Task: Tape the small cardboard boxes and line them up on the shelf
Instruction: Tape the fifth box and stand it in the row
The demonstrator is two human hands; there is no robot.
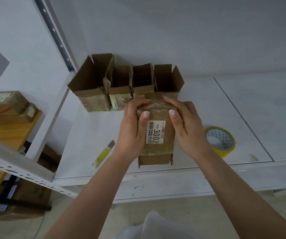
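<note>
A small brown cardboard box [157,150] with a white label reading 3002 lies on the white shelf [87,149], its open flaps toward me. My left hand [133,125] grips its left side and my right hand [183,125] grips its right side, both thumbs pressing on the top face and fingers curled over the far end. Behind it, several open-topped cardboard boxes [121,83] stand side by side in a row. A roll of yellow-edged clear tape [220,140] lies to the right of my right hand.
A yellow utility knife [103,153] lies on the shelf left of my left wrist. A metal shelf upright [56,33] rises at the back left. Further left, stacked taped parcels [6,106] rest on a wooden surface. More cartons sit on the floor below.
</note>
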